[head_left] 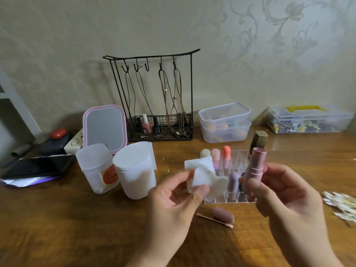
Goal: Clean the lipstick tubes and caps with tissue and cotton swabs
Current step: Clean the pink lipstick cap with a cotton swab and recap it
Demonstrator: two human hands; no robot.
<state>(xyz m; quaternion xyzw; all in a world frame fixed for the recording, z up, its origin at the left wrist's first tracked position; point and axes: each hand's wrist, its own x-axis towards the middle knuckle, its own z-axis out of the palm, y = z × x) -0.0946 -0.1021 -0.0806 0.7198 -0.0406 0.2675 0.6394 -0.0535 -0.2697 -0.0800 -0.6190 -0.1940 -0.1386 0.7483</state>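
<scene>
At the far left a dark phone (38, 166) lies near the counter (77, 228) edge, with open wood in front of it. Further right stand a translucent container (96, 168) and a roll of tissue (134, 170), just beside each other, with a pink-rimmed mirror (105, 127) and a black wire rack (158, 97) behind them against the patterned wall.

The left hand (173, 201) is raised above the counter; its thumb and fingers (198, 191) pinch a crumpled piece of tissue (204, 174), white with what may be a faint smudge. Below the hands a mauve cap (223, 216) lies on its side touching a used cotton swab (213, 220).

A clear organiser (231, 197) holds several capped lipsticks upright, with stacked plastic tubs (225, 122) behind it.

The right hand (285, 193) holds a pink lipstick tube (254, 166) nearly upright, uncapped, thumb and fingers curled round its lower part, close to the tissue but apart from it. A gold-topped tube (260, 139) stands behind it.

At the right edge lies a heap of cotton swabs (339, 205), and a clear lidded box (310, 120) sits by the wall.
</scene>
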